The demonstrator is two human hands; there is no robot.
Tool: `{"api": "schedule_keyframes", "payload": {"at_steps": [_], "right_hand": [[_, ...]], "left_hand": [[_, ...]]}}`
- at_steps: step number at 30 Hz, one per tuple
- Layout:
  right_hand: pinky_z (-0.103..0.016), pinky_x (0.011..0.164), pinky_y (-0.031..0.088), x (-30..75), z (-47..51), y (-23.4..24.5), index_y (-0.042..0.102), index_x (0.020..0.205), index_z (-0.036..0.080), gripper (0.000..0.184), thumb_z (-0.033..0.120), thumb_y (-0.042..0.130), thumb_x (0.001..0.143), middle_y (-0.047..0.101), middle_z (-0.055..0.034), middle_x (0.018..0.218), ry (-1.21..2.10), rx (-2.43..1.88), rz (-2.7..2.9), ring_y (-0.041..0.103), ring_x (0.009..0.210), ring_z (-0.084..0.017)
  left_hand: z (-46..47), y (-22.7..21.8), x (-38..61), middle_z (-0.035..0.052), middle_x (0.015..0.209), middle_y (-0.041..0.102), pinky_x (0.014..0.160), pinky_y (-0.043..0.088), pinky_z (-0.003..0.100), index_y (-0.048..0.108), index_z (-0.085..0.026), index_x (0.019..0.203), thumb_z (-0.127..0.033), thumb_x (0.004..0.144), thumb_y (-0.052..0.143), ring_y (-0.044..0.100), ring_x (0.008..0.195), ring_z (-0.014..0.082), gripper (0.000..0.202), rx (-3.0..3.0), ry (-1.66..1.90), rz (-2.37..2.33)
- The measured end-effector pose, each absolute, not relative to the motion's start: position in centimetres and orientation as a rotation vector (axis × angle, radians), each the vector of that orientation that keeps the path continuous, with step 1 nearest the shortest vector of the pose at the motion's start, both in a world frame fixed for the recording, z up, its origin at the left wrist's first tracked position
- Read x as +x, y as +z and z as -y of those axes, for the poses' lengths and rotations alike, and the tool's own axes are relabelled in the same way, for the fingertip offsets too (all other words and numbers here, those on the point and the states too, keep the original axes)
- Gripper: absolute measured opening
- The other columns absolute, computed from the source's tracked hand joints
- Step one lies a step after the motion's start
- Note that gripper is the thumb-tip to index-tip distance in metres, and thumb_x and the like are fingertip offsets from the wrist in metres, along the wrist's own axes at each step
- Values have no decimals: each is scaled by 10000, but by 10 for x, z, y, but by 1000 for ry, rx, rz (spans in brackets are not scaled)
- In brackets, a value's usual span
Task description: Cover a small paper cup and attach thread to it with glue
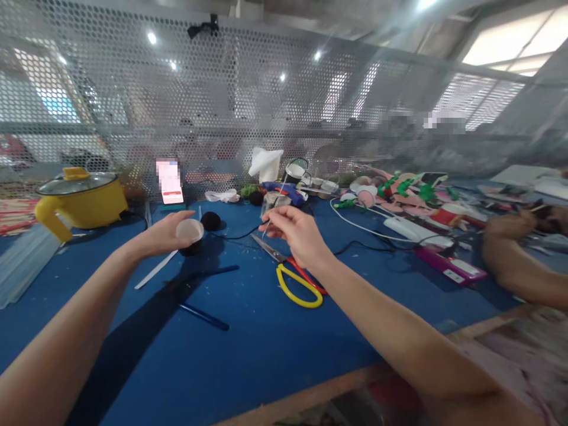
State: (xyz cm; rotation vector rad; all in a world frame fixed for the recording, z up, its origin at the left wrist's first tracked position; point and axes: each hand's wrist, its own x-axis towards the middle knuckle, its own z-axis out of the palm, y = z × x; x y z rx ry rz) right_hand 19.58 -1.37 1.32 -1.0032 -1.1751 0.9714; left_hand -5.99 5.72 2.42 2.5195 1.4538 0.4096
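small cup (190, 229) in left hand (165, 234), thin stick (267, 223) in right hand (296, 234)

Whole flat tabletop (248, 349) is deep blue. Far left there's a bright yellow round cooking pot (82, 204) with a clear glass lid, and the metal scissors (295, 275) in the middle have yellow and red loop handles. Little round plastic cup (190, 231) is pale white, fuzzy ball (210, 220) beside it is black. Far right has a magenta flat box (448, 266) and green-pink craft bits (399, 189).
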Motion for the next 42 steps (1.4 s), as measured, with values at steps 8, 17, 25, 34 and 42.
{"api": "schedule_keyframes", "payload": {"at_steps": [8,17,25,34,42], "right_hand": [[-228,553,442,179,43,-7,567,727,139,112,249,547,722,605,-24,726,1195,-988,1335,596,621,-105],[-229,539,447,182,44,-12,564,756,128,112,234,534,736,590,-8,616,1154,-1034,1371,557,546,-89],[-202,490,420,188,47,-15,550,798,134,114,233,523,748,562,2,641,1199,-1084,1451,552,539,-79],[-205,486,434,180,55,-15,537,815,142,107,229,507,760,550,11,617,1371,-978,1551,551,526,-80],[-288,596,466,222,20,21,556,815,141,223,339,459,785,613,-63,741,539,-1196,1569,577,646,-141]], "left_hand": [[-8,27,7,88,1089,581,872,388,344,519,-142,1069,-410,783,377,516,1001,208,417,2358,777,-1161],[9,13,26,-48,538,444,450,306,197,545,-134,811,-353,788,412,372,467,68,257,2076,620,-992],[3,31,12,-9,625,541,542,340,219,569,-147,721,-341,768,451,448,582,94,232,2179,700,-1040],[6,21,20,-80,493,358,389,183,184,530,-154,745,-347,695,558,272,400,33,202,1584,729,-881],[9,27,21,-25,588,534,386,194,182,500,-147,665,-363,743,491,292,404,27,230,1743,759,-971]]}}
